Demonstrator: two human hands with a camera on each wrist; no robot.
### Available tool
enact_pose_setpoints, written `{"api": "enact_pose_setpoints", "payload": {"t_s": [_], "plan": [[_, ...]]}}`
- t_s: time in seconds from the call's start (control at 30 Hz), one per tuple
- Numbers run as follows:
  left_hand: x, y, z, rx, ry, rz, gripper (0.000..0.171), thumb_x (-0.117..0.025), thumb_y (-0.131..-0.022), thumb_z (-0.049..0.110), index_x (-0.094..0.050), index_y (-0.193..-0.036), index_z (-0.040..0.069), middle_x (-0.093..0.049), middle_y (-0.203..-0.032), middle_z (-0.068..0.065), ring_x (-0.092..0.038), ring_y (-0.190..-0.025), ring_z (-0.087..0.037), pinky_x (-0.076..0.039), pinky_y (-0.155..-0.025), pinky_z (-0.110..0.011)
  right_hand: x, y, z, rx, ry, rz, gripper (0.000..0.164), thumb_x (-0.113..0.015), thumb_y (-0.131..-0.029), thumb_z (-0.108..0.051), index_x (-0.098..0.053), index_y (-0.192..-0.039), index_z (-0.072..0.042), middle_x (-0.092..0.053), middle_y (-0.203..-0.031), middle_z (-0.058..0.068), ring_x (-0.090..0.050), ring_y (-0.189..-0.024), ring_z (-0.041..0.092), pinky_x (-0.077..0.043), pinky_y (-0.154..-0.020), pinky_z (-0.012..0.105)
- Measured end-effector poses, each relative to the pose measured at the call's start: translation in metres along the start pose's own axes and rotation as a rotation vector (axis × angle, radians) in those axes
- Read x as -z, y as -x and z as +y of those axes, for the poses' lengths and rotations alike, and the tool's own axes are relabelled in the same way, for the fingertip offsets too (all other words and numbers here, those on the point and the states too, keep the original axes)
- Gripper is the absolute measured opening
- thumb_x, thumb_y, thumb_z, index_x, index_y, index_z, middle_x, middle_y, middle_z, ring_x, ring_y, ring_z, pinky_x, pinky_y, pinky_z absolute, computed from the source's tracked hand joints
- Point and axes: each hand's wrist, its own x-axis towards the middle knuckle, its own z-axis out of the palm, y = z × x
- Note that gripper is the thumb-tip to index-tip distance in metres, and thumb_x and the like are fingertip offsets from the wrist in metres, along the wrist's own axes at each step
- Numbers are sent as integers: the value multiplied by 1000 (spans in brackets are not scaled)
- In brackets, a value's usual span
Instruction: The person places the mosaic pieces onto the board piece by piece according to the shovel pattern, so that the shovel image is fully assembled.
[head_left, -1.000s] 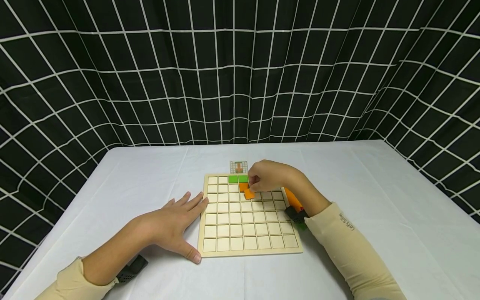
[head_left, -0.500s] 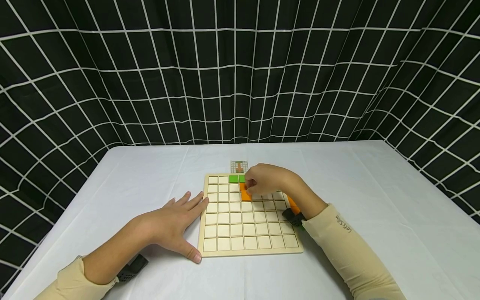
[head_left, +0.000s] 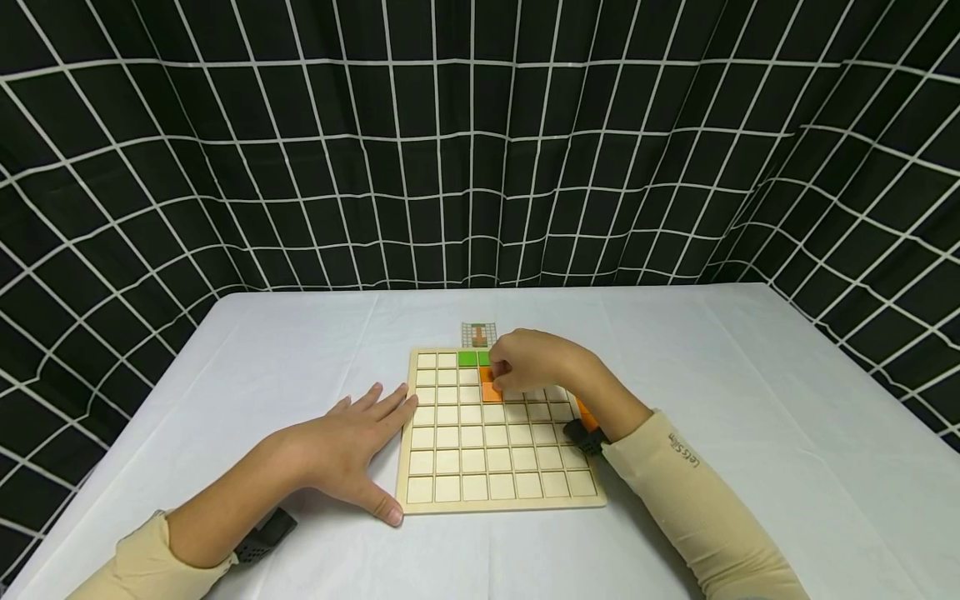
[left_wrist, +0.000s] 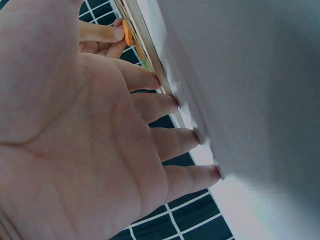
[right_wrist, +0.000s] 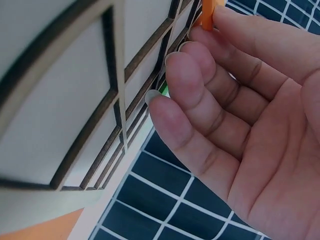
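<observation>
A wooden grid board (head_left: 498,506) lies on the white table. My right hand (head_left: 536,360) is over its upper part and pinches an orange square tile (head_left: 492,392) between thumb and index finger. In the right wrist view the pinched tile (right_wrist: 207,14) stands on edge against the board, its other fingers loosely bent. Just above it on the board sits another orange tile (head_left: 486,374), partly hidden by the fingers. Two green tiles (head_left: 467,358) occupy the top row, one partly covered. My left hand (head_left: 341,454) lies with fingers spread, its fingertips and thumb at the board's left edge.
Beyond the board's far edge lies a small pattern card (head_left: 478,334). More orange tiles (head_left: 587,414) lie to the right of the board, mostly hidden behind the right wrist. A black gridded curtain (head_left: 480,167) hangs behind the table.
My right hand has shifted slightly left, bringing the orange tile from a skewed position into line with the cell below the other orange tile. The left hand has stayed put.
</observation>
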Motion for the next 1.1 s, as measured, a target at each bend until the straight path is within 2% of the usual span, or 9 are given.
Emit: {"api": "enact_pose_setpoints", "payload": {"t_s": [0.33, 0.57, 0.77, 0.87, 1.0, 1.1], "plan": [[0, -1, 1, 5, 8, 0, 137, -73, -60, 83, -17, -161, 9, -9, -167, -13, -3, -150, -41, -11, -115, -66, 0, 0, -1, 10, 19, 1, 20, -73, -92, -10, -62, -75, -12, -56, -71, -3, -49, -64, 13, -41, -60, 27], [0, 0, 2, -9, 15, 6, 138, -72, -60, 84, -17, -161, 7, -10, -166, -15, -5, -150, -43, -12, -113, -68, 4, 4, 2, 12, 8, -9, 19, -73, -90, -9, -62, -75, -12, -52, -71, -3, -46, -66, 13, -37, -61, 28], [1, 0, 2, -10, 14, 8, 138, -72, -60, 84, -17, -161, 6, -9, -166, -15, -5, -150, -43, -12, -114, -68, 17, 17, 11, -93, -31, -88, 7, -73, -88, -9, -68, -83, -11, -58, -79, -1, -50, -72, 15, -41, -65, 29], [1, 1, 2, -7, 15, 7, 138, -73, -60, 83, -17, -161, 7, -9, -166, -15, -4, -150, -42, -12, -114, -67, 24, 24, 19, -153, -20, -117, 5, -71, -87, -10, -68, -84, -11, -59, -77, 0, -51, -69, 15, -43, -63, 29], [0, 0, 2, -1, 15, 5, 138, -73, -60, 82, -17, -161, 8, -9, -166, -14, -4, -150, -41, -11, -114, -66, 31, 31, 34, -244, 4, -106, 4, -70, -86, -11, -67, -85, -9, -60, -73, 2, -52, -63, 16, -45, -60, 30], [0, 0, 2, 4, 10, 3, 137, -74, -60, 82, -17, -161, 9, -9, -167, -13, -4, -151, -41, -11, -115, -66, 35, 37, 44, -334, 2, -90, 6, -73, -84, -10, -67, -87, -9, -61, -75, 5, -55, -66, 20, -49, -62, 33]]}}
